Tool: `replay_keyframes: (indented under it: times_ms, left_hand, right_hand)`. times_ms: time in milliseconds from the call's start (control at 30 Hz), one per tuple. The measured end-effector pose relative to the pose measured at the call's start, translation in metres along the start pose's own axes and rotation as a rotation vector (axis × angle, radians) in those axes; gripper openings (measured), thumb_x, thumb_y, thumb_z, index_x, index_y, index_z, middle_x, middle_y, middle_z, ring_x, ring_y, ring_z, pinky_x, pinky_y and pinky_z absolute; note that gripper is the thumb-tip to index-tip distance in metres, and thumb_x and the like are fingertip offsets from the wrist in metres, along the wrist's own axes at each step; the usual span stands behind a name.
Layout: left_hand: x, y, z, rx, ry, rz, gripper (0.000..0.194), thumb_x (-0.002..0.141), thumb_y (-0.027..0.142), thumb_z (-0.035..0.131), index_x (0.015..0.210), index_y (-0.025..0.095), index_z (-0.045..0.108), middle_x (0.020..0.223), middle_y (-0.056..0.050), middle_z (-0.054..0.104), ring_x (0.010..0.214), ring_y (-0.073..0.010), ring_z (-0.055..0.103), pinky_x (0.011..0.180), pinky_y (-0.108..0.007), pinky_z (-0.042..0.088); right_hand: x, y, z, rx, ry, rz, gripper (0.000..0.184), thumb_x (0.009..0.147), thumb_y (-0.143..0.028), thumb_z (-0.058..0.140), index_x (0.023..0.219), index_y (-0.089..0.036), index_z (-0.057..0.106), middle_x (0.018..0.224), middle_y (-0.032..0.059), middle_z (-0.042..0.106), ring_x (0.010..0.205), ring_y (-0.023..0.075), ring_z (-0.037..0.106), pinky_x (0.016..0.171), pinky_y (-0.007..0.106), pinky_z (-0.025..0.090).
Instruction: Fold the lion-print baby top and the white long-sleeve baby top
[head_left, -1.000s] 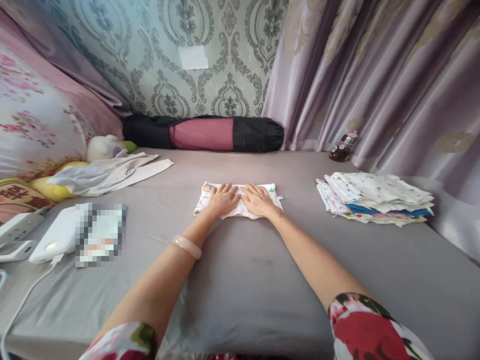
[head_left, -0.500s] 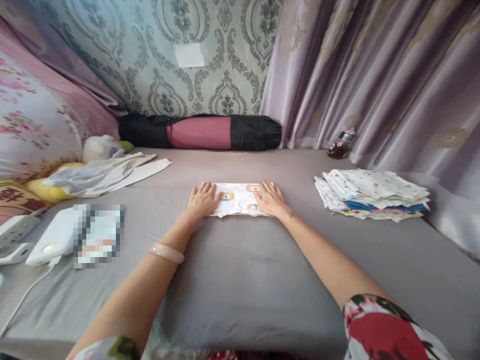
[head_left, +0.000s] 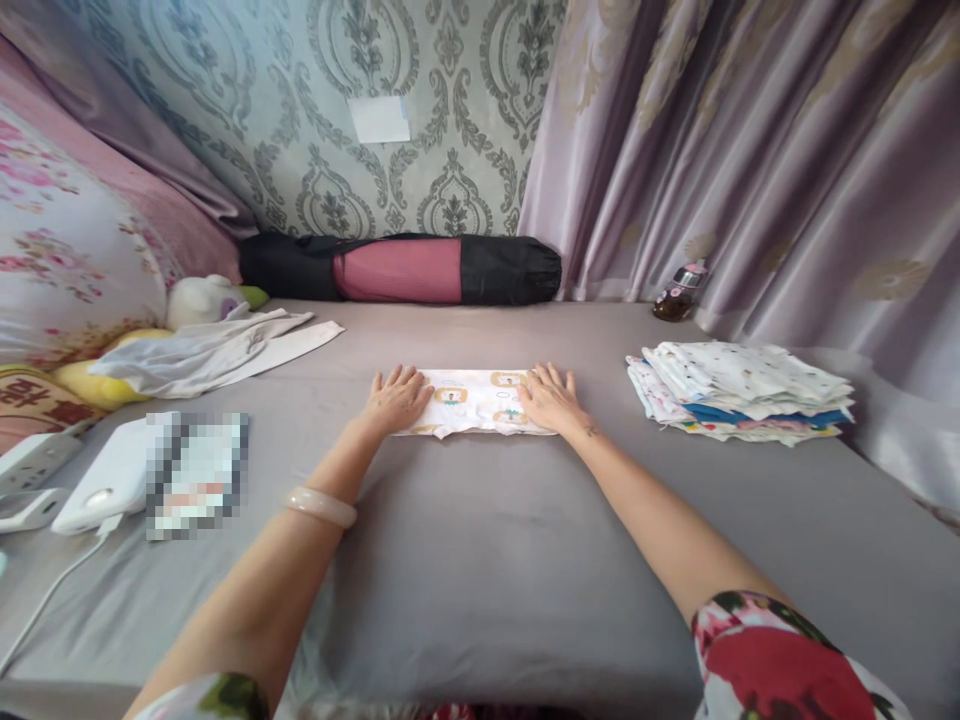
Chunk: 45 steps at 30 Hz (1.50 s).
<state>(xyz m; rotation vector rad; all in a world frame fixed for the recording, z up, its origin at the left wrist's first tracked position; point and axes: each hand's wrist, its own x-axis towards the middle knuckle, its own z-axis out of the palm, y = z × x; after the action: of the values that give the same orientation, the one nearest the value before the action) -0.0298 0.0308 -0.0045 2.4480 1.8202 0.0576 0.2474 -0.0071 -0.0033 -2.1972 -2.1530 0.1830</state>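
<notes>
Beyond our hands, well apart from them, we see a long black-and-pink fabric roll. Right of our right hand lies a stack of folded printed cloths, with a small brown bottle farther out. Left of our left hand we have a crumpled pale-grey cloth and, nearer us, a rounded white plastic device. Both hands lie open, palms down, fingers spread, hiding parts of the rectangular white printed fabric piece beneath and between them. It looks flat, with orange and green motifs and a wavy near edge.
</notes>
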Motion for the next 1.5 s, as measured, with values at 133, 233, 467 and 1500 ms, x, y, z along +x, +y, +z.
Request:
replay_keyframes:
  times_ms: [133,233,467,1500]
  left_hand:
    - [0.001,0.018,-0.005,0.046,0.05,0.04,0.053,0.099,0.042,0.025,0.14,0.016,0.046,0.156,-0.013,0.035,0.148,-0.0275,0.022,0.118,-0.052,0.018]
    - [0.004,0.027,0.006,0.051,0.102,0.048,0.053,0.099,0.043,0.024,0.14,0.016,0.045,0.153,-0.015,0.04,0.143,-0.0284,0.032,0.116,-0.05,0.022]
    - [0.007,0.026,0.024,0.05,0.166,0.055,0.052,0.099,0.045,0.026,0.138,0.018,0.048,0.147,-0.016,0.046,0.137,-0.0317,0.038,0.114,-0.051,0.024]
    - [-0.008,0.047,0.013,-0.222,0.298,0.15,0.035,0.098,0.033,0.035,0.115,0.018,0.061,0.128,-0.01,0.063,0.122,-0.0234,0.055,0.107,-0.039,0.036]
  right_hand:
    - [0.001,-0.014,-0.002,0.049,0.06,-0.085,0.06,0.101,-0.041,0.02,0.15,-0.012,0.035,0.161,0.0137,0.023,0.149,0.0274,0.016,0.119,0.047,0.014]
    - [0.002,-0.021,0.006,0.063,0.065,-0.115,0.059,0.101,-0.041,0.02,0.15,-0.012,0.036,0.159,0.0148,0.027,0.148,0.0262,0.021,0.119,0.043,0.016]
    - [0.006,-0.02,0.018,0.036,0.085,-0.132,0.055,0.101,-0.041,0.023,0.146,-0.015,0.041,0.156,0.0146,0.034,0.145,0.0261,0.027,0.119,0.045,0.015]
    - [0.003,-0.072,0.003,0.061,0.063,-0.171,0.046,0.099,-0.029,0.03,0.134,-0.008,0.051,0.148,0.0191,0.043,0.139,0.0295,0.034,0.114,0.047,0.02]
